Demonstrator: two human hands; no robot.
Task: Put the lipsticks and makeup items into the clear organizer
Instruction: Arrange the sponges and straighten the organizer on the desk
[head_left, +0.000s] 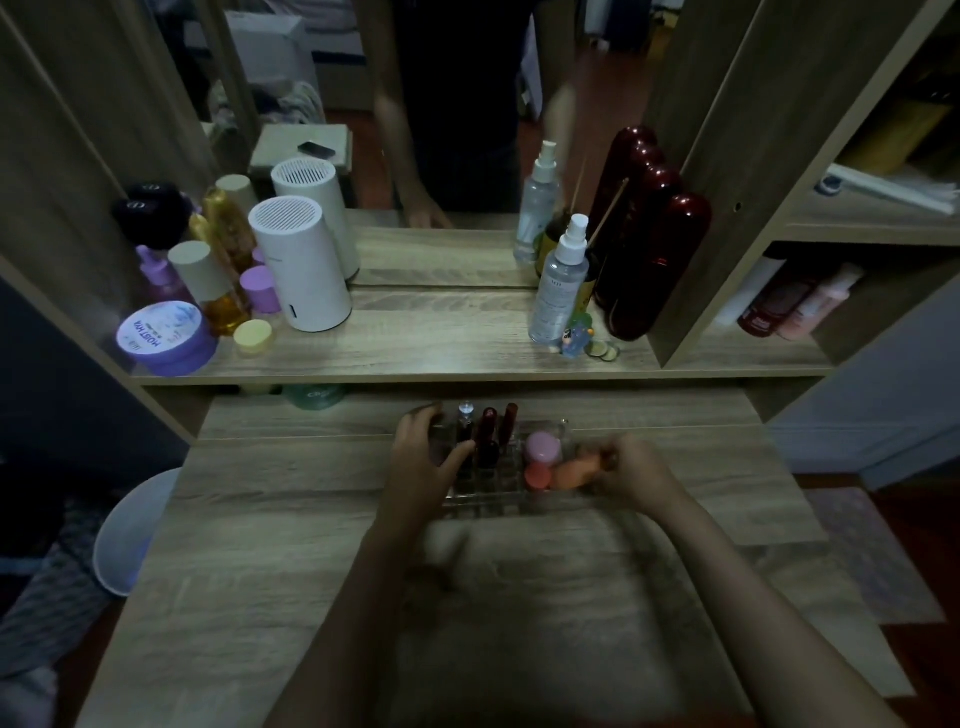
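Clear organizer (558, 427) holds three upright lipsticks (488, 434) and two pink jars (543, 448).

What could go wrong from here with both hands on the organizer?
1. The lipsticks stand tall and upright in the organizer; the left hand grips right beside them and might tip one.
2. The right hand is blurred at the sponge end; a hasty push could slide the light organizer.
3. Dim light makes the clear dividers hard to see.
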